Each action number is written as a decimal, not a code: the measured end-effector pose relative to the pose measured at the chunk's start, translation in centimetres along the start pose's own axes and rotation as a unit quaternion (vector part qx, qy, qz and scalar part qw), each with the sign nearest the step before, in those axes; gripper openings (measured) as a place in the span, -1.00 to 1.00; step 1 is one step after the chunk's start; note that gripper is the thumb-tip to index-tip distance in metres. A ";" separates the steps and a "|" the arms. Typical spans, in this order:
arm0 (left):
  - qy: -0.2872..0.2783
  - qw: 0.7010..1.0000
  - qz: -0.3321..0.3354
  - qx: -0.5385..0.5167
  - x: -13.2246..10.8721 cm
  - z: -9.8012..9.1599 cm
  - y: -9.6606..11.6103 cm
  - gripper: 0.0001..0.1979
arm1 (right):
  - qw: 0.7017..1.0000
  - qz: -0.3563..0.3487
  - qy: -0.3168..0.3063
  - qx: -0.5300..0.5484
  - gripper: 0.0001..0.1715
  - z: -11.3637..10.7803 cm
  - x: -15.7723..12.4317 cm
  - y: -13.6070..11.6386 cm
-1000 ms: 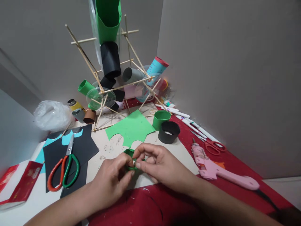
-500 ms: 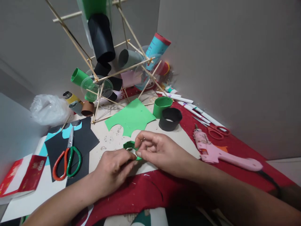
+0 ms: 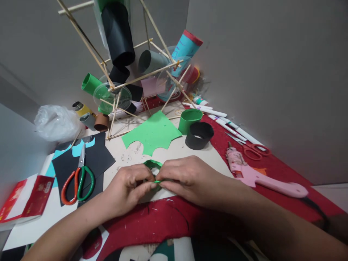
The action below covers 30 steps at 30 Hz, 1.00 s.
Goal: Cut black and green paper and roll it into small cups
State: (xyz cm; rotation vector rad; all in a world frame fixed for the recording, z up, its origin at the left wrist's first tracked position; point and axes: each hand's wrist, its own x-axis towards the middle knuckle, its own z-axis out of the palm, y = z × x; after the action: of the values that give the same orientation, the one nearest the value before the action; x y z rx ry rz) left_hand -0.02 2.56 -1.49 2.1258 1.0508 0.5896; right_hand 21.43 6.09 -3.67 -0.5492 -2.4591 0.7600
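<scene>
Both of my hands meet at a small green paper ring (image 3: 152, 163) low over the pale board. My left hand (image 3: 133, 185) pinches its near edge between thumb and fingers. Right beside it, my right hand (image 3: 181, 177) pinches the same edge, fingertips almost touching the left ones. Parts of the ring are hidden behind my fingers. Just beyond lies a bright green paper sheet (image 3: 152, 132) with rounded cut-outs along its near side. A green paper tube (image 3: 187, 125) and a black paper ring (image 3: 199, 139) stand to its right.
A frame of wooden sticks (image 3: 146, 78) with paper tubes rises at the back. Scissors (image 3: 78, 179) rest on black paper (image 3: 104, 159) at left. At right are a pink glue gun (image 3: 261, 175), red-handled scissors (image 3: 254, 150) and several markers (image 3: 231, 127). A plastic bag (image 3: 57, 123) sits back left.
My right hand's fingers have come down and closed on the ring's near edge, next to my left fingertips. The view has shifted slightly.
</scene>
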 end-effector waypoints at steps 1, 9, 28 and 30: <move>-0.004 1.000 -0.007 -0.004 0.1 0.0 0.0 -0.82 | 1.000 -0.003 -0.002 -0.012 -0.75 0.0 0.0 0.0; 0.010 0.999 -0.036 -0.005 -0.1 -0.1 0.1 -0.91 | 0.999 -0.012 -0.007 -0.041 -0.72 0.1 0.1 0.0; -0.023 0.979 -0.085 -0.186 -0.5 -1.9 0.3 -0.82 | 0.997 0.024 0.035 0.068 -0.72 -1.0 0.1 -1.1; -0.040 0.963 -0.094 -0.249 -0.5 -2.5 0.0 -0.79 | 0.993 0.054 0.014 0.108 -0.64 -1.3 0.0 -1.2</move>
State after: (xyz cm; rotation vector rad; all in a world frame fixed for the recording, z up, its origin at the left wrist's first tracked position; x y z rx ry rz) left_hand -1.98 3.08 0.14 1.5799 0.9283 0.5968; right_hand 21.89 5.69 -1.99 -0.6099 -2.2976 1.0402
